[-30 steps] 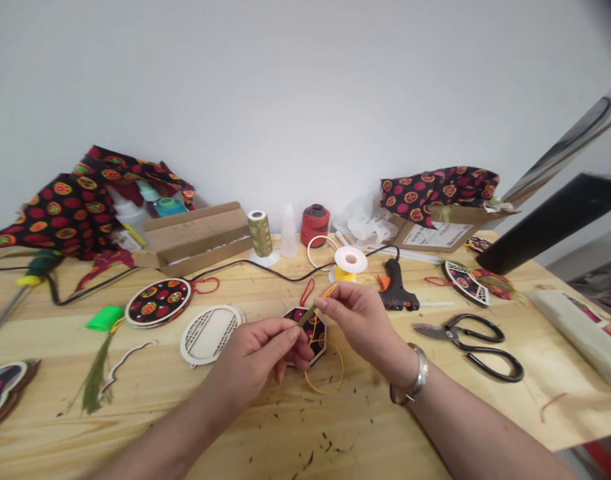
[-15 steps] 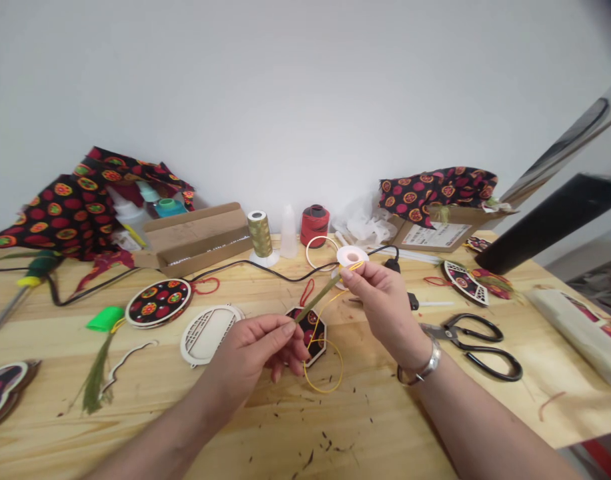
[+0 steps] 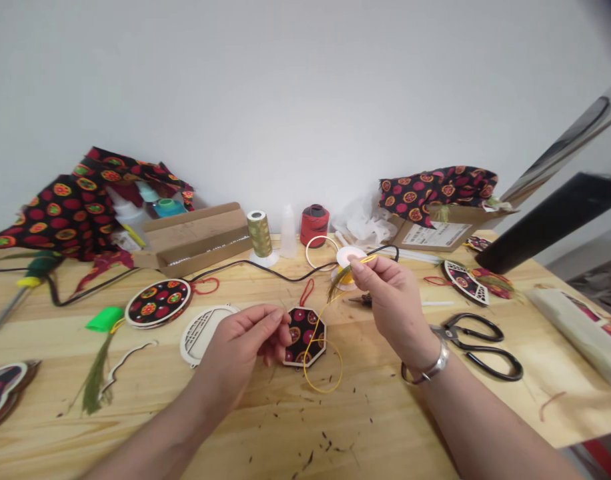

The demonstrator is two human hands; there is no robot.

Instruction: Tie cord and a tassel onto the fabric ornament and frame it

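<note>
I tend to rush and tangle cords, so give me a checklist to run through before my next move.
1. Green tassel pinched in the right hand: ok.
2. Left hand clear of the tassel: ok, there is a gap between them.
3. Yellow cord off the octagonal ornament: not ok, it crosses the face.
4. Scissors in full view: not ok, the right wrist hides the blade tips.
5. Tassel's binding tight: cannot tell, the fingers cover it.

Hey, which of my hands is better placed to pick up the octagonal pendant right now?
Probably your left. The left hand appears empty, its fingertips close by the left edge of the octagonal pendant. The right hand is farther off and pinches a green tassel with yellow cord.
</note>
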